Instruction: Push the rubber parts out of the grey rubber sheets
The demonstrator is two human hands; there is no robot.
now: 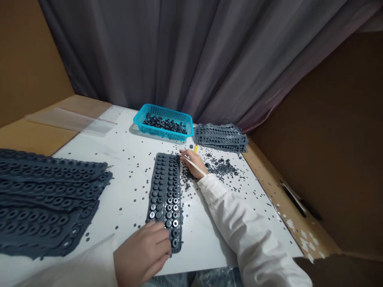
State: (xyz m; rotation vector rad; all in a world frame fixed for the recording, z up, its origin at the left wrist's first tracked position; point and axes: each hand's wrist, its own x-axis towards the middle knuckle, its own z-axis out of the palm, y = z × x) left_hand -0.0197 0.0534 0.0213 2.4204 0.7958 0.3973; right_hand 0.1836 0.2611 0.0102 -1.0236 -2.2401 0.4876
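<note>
A long dark grey rubber sheet [165,187] studded with round grommets lies lengthwise on the white table top [131,167]. My left hand [143,255] rests with curled fingers on the sheet's near end, pressing it down. My right hand [192,160] reaches to the sheet's far right edge and pinches a thin white stick [196,166] with a yellow tip, its point at the sheet. Loose grey rubber rings [221,166] lie scattered right of that hand.
A blue mesh basket [163,122] of grey rings stands at the back. Beside it lies a stack of rubber sheets [220,138]. A bigger stack of sheets [44,199] fills the left. A clear plastic bag [72,118] lies back left. Brown cardboard walls and a grey curtain enclose the table.
</note>
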